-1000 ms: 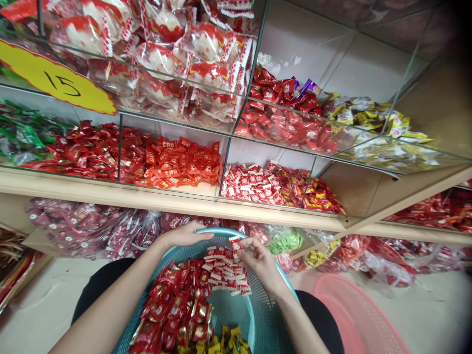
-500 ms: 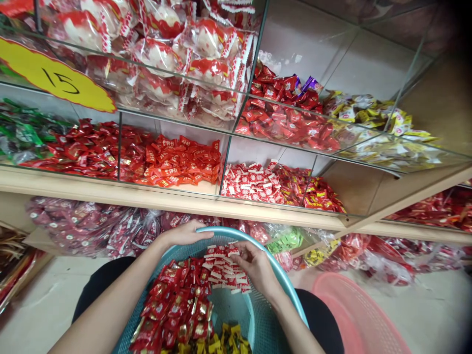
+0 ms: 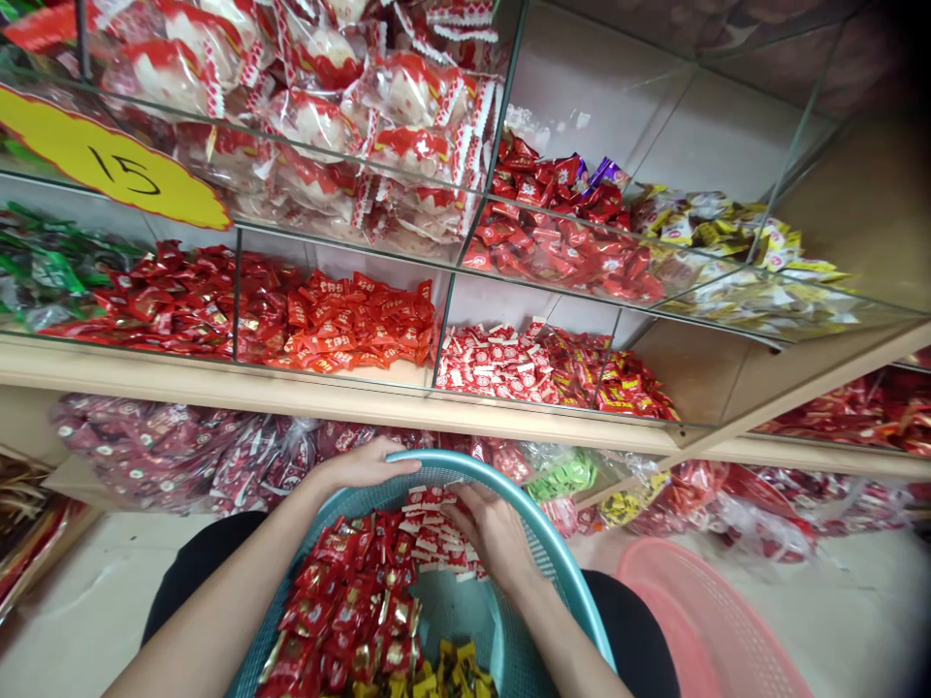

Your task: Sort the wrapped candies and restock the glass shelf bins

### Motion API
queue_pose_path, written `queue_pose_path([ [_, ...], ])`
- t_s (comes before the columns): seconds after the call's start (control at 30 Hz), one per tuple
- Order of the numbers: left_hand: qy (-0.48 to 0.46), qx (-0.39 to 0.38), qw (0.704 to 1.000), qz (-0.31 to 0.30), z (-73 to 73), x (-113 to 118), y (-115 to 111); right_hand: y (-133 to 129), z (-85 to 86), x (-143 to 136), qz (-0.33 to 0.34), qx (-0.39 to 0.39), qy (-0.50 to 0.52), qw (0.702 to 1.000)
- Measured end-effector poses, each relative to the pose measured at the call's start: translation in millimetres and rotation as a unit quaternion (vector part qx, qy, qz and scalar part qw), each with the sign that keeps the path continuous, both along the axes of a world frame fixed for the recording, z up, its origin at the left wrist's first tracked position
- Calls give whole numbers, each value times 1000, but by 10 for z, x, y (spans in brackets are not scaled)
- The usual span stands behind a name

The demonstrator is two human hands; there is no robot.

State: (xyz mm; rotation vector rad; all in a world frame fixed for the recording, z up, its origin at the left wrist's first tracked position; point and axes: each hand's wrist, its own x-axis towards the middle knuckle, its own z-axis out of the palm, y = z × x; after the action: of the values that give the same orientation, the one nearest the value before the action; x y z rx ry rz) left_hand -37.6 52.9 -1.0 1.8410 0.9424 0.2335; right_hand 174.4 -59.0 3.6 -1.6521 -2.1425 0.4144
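Note:
A teal mesh basket stands between my knees. My left hand grips its far rim, fingers over the edge. Inside, my right hand has its fingers bent together at the small red-and-white packets; whether a packet is between the fingertips is hidden. Shiny red packets fill the basket's left part, and yellow-gold ones lie at the near side. A bare patch of the basket's floor shows between them.
Glass-fronted shelves hold wrapped sweets in compartments, with a yellow tag marked 15 at the upper left. Plastic bags of sweets lie beneath the shelf. A pink basket sits on the floor to the right.
My right hand has moved slightly left over the red-and-white packets, covering more of them. My left hand stays on the rim.

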Motion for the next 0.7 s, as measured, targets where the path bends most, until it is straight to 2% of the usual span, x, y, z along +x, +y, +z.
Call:
queue_pose_path([
  [0.33,2,-4,1000,0,29,1,-14,-13,-44,10,-6,20,-45,999],
  [0.53,-2,-8,1000,3,33,2,-20,-22,-26,40,-7,33,-28,999],
  [0.63,-8,-2,1000,1,-1,4,-8,-11,70,59,-9,70,12,997],
  [0.7,-20,2,1000,-7,-28,4,6,16,219,92,-5,112,46,993],
])
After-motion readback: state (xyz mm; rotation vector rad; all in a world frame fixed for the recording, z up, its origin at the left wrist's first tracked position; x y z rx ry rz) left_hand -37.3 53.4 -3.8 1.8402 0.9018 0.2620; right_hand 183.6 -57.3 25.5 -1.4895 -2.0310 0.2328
